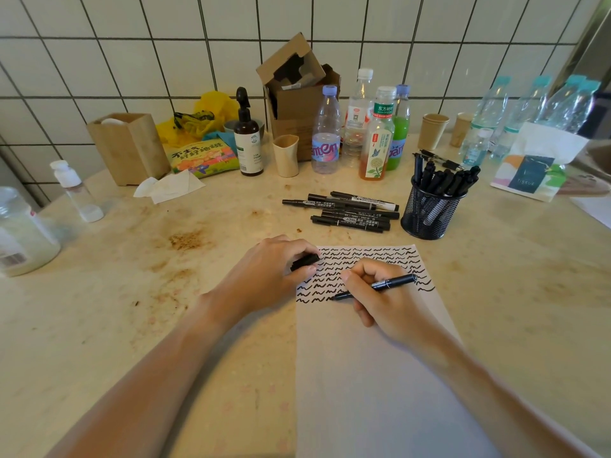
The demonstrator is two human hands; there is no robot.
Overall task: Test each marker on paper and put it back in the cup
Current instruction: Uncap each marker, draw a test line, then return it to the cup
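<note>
On paper (380,375) near centre, marker (377,286) is gripped in closed right hand (383,302), tip touching; cap (305,261) is pinched by left hand (267,276). Mesh cup (429,209) far right. Smudging is risked if wet squiggles are brushed.

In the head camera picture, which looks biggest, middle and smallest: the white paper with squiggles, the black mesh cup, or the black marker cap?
1. White paper sheet with black squiggles, the biggest by far.
2. Black mesh cup of markers.
3. Black marker cap in the left hand, the smallest.
</note>
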